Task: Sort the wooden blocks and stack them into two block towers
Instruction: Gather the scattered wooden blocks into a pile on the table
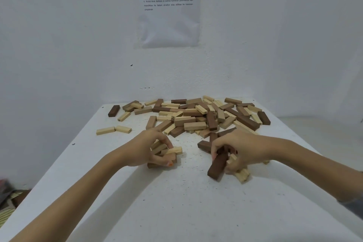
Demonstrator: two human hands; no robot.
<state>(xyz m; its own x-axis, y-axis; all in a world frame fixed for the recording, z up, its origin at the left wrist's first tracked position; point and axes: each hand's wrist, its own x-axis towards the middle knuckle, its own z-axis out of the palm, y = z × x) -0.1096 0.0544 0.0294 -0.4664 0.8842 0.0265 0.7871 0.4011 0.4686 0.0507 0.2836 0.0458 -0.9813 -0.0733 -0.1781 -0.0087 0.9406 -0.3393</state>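
Note:
A loose heap of wooden blocks (196,116), light, mid-brown and dark, covers the far half of the white table (176,202). My left hand (147,146) grips a small bunch of light and mid-brown blocks (170,151) just in front of the heap. To the right, my right hand (241,149) holds a dark brown block (217,167) tilted on end, with several light blocks (242,175) under its fingers. Another dark block (204,146) lies flat beside that hand.
Two light blocks (114,130) lie apart at the left, and a dark one (114,111) sits near the far left corner. A printed sheet (168,6) hangs on the white wall behind. The table edges fall away left and right.

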